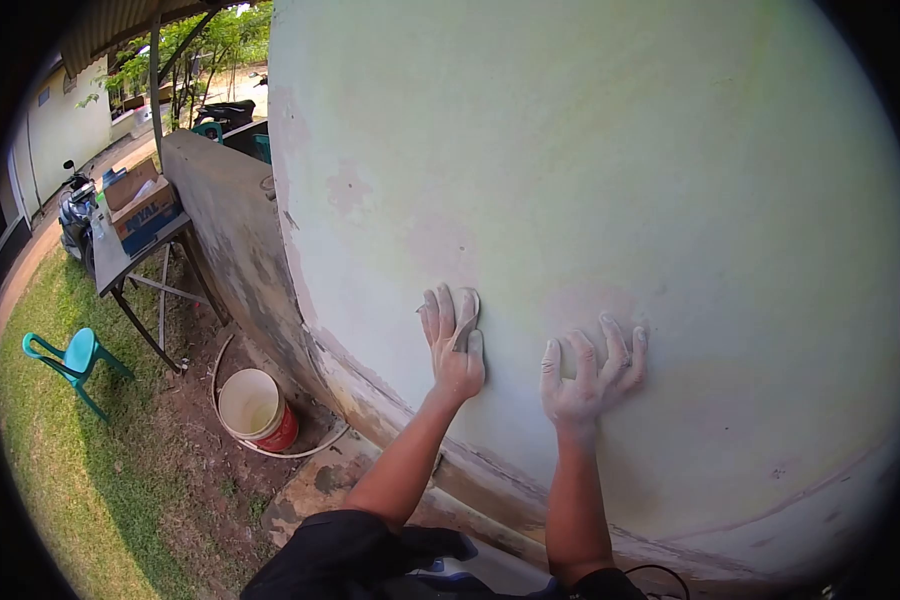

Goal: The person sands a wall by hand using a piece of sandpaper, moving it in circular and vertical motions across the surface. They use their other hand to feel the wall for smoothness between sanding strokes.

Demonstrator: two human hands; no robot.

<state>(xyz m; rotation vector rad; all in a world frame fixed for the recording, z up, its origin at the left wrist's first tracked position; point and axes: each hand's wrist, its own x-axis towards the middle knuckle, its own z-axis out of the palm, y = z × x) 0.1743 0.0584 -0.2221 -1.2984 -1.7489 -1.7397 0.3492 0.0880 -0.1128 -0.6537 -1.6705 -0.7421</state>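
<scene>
My left hand [456,350], coated in pale dust, presses a small piece of sandpaper [469,312] against the painted wall [570,180]. Only the sandpaper's edges show around the fingers. To its right, my right hand [588,375] rests on the same wall with its fingers spread and bent. White powder covers those fingers too, and I see nothing held in them. The wall is pale green with faint pinkish patches and a few small dark pits around the hands.
A low rough wall [220,210] adjoins on the left. Beside it stand a table [115,250] with a cardboard box [142,205], a white-and-red bucket [253,408] and a green plastic chair [75,355] on grass. A motorcycle [75,215] is parked behind.
</scene>
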